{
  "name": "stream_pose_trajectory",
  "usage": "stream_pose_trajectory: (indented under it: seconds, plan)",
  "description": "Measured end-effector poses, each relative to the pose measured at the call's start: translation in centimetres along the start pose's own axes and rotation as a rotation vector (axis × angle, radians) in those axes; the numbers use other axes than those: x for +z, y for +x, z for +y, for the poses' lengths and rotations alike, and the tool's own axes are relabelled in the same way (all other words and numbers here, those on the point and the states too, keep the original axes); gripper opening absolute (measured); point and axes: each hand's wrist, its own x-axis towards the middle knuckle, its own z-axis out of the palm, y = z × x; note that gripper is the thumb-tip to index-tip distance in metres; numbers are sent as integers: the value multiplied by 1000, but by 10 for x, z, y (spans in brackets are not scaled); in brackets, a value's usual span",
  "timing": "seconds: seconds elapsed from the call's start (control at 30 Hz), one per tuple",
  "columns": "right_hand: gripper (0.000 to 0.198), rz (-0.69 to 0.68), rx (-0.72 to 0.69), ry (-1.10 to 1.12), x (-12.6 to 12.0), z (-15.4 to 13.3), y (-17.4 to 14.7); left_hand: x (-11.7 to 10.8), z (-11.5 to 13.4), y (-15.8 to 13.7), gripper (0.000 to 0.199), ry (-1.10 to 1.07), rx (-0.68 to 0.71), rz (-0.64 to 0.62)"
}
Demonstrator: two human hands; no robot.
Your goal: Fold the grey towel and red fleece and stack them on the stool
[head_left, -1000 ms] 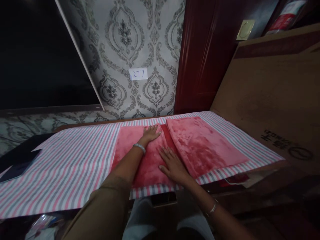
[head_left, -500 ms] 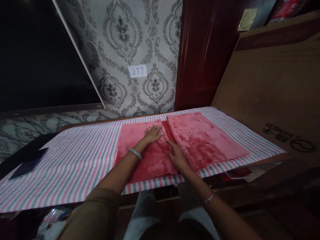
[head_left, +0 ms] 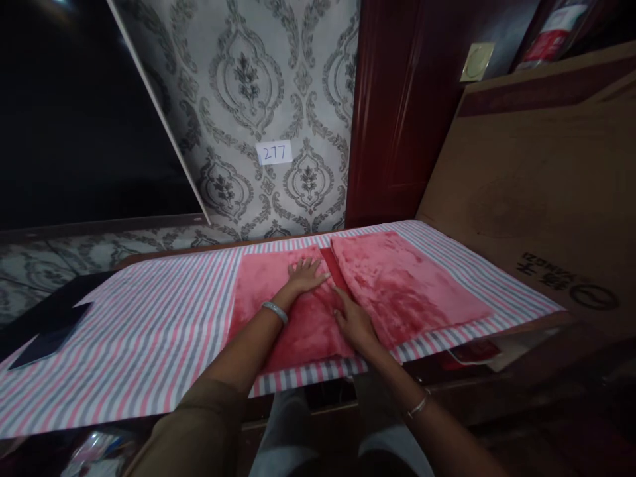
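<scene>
A pink-red plush cloth (head_left: 407,285) lies on the table, its two side panels folded inward. Between the panels runs a narrow strip of smooth darker red. My left hand (head_left: 304,277) rests palm down on the left panel with its fingers spread. Along that panel's inner edge, close to the strip, my right hand (head_left: 355,323) touches the plush, index finger stretched forward and thumb apart from it. Its other fingers are partly hidden beneath the hand.
Under the plush is a striped tablecloth (head_left: 149,331). A dark flat phone-like object (head_left: 50,341) sits at the left end. A large cardboard box (head_left: 536,185) stands at the right, with a bottle (head_left: 554,33) behind it. A dark screen (head_left: 89,119) borders the left.
The view has tilted slightly, so the table appears lower. My left hand's fingers look a little more spread; both hands stay at nearly the same places on the plush cloth.
</scene>
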Motion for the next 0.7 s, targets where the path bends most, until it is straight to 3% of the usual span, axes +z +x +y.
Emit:
stream_pose_trajectory:
  seconds: [0.27,0.43,0.57,0.7]
  plan:
    - [59,-79,49,-166,-12,-14,-8,7,10,4,76,24,-75,89]
    - [55,-65,-174,-425,-24,-48,-14,-12,-10,3,71,-32,46,-13]
    - [61,-117,-288,-425,-8,-58,-3,-25,-32,-6,69,-14,51,11]
    - [72,-229,-178,-418,14,-39,8,-12,-46,-16,66,98,-32,81]
